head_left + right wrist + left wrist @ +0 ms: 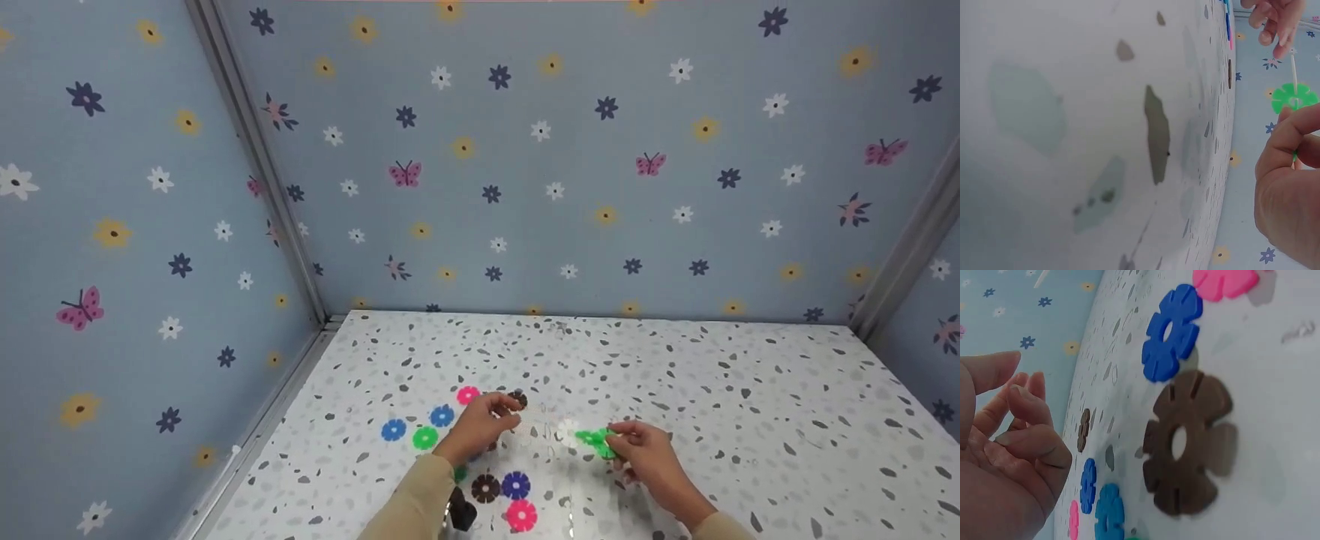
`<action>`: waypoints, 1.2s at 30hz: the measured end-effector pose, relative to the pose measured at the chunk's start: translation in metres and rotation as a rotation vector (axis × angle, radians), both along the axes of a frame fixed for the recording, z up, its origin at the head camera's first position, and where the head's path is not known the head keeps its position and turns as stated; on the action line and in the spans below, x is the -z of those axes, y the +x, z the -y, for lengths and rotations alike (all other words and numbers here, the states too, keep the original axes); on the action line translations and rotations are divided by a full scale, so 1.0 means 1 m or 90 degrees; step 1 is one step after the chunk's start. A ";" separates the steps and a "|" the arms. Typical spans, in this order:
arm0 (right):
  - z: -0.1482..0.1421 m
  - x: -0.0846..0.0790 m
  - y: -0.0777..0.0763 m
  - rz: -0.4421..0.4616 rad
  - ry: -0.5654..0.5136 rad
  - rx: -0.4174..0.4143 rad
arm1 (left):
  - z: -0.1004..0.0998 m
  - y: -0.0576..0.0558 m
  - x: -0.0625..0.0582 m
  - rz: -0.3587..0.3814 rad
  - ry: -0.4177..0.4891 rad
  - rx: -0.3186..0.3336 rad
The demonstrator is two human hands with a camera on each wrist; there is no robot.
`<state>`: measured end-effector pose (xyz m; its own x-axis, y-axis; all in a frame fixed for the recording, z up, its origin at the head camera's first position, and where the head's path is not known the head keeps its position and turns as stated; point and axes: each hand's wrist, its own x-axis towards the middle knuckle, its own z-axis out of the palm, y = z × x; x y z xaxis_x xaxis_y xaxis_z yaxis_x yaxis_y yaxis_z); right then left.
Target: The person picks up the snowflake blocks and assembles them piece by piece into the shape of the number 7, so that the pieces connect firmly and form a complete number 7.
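My right hand [649, 454] pinches green interlocking plastic discs [598, 441] above the table. A white disc [568, 430] is joined to their left side; in the right wrist view it shows edge-on as a thin white strip [1294, 73] through the slotted green disc [1283, 99]. My left hand [480, 426] hovers over the loose discs, fingers loosely bent and thumb apart from them, with nothing held. Just past its fingertips in the head view lies a brown disc [518, 399]. Another brown disc [1185, 444] lies close below this hand in the left wrist view.
Loose discs lie left of centre on the speckled table [750, 420]: pink [468, 395], blue [442, 415], green [425, 438], purple [516, 485] and several more. My left forearm covers some. A flowered back wall [525, 225] and left wall [135, 300] border the table.
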<state>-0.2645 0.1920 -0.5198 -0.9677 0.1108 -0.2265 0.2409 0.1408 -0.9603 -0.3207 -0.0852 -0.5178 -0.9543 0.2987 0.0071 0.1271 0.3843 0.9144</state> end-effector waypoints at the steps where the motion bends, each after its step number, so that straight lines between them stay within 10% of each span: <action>1: 0.001 0.000 0.000 0.002 0.005 0.000 | 0.004 -0.001 0.000 0.002 -0.027 -0.005; 9: 0.002 0.003 -0.001 0.000 0.018 0.005 | 0.027 -0.012 -0.004 -0.029 -0.272 -0.076; 14: 0.003 0.004 -0.001 0.003 0.015 0.005 | 0.030 -0.016 0.002 0.009 -0.311 -0.109; 25: 0.004 0.004 -0.002 0.012 0.017 0.007 | 0.027 -0.016 0.003 -0.017 -0.285 -0.095; 36: 0.001 0.003 -0.002 0.001 -0.006 -0.008 | 0.008 -0.004 -0.005 -0.009 -0.052 -0.001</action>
